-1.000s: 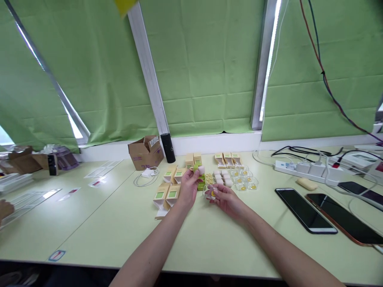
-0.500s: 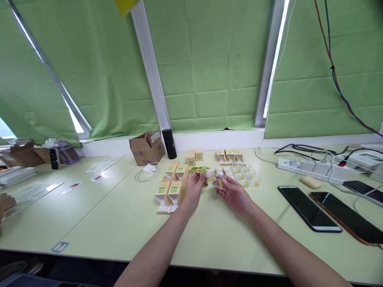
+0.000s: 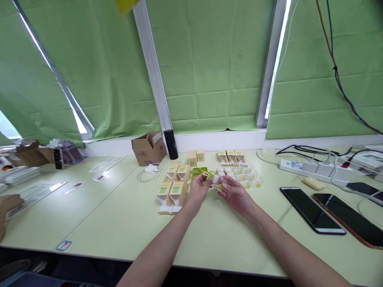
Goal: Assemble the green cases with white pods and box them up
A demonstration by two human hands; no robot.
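Note:
Pinched in my left hand (image 3: 198, 190) is a small green piece (image 3: 211, 174) with a whitish block at its right side. My right hand (image 3: 235, 194) grips a clear plastic case (image 3: 220, 186) with a yellow spot. The two pieces meet between my fingers; whether one sits inside the other I cannot tell. Just behind my hands are several green square pieces (image 3: 196, 170) and some white blocks (image 3: 229, 170). More clear cases with yellow centres (image 3: 247, 175) stand behind my right hand. Open cardboard boxes with green labels (image 3: 163, 191) line the left side of my left hand.
A brown carton (image 3: 148, 151), a black cylinder (image 3: 170, 144) and a coiled white cable (image 3: 150, 169) stand at the back left. On the right lie a power strip (image 3: 311, 167) and phones (image 3: 312, 209). Another person's hand (image 3: 10, 203) works at far left.
My left hand has brought the green piece rightward against the clear case, where a gap showed before. The other person's hand has moved further into view.

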